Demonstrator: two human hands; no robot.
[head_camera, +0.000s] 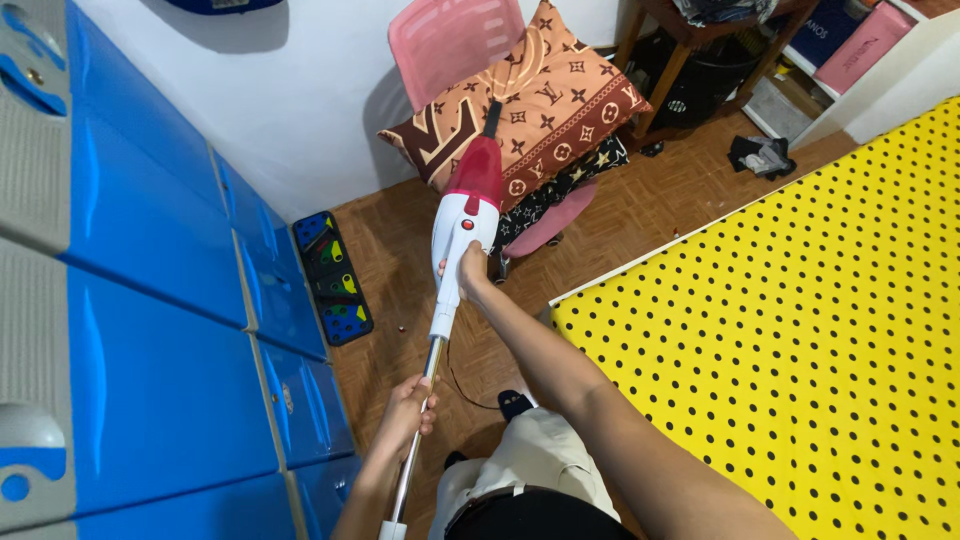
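Right hand wrapped round the white plastic body of the red-and-white stick vacuum cleaner, fingers curled shut on it just below its red button; left hand lower down, fingers closed tight round the shiny metal tube; the vacuum is held up in the air, its red end with black tip pointing away toward the brown patterned square cushion; that cushion leans on a pink mesh-backed chair, a dark star-print cushion under it; flat blue rectangular board with coloured patches lies on the wood parquet floor against the white wall; blue plastic drawer cabinets along the left; yellow black-dotted bed sheet at right; pink flat box on white shelf far right, print too small to tell; dark crumpled cloth on floor near it.
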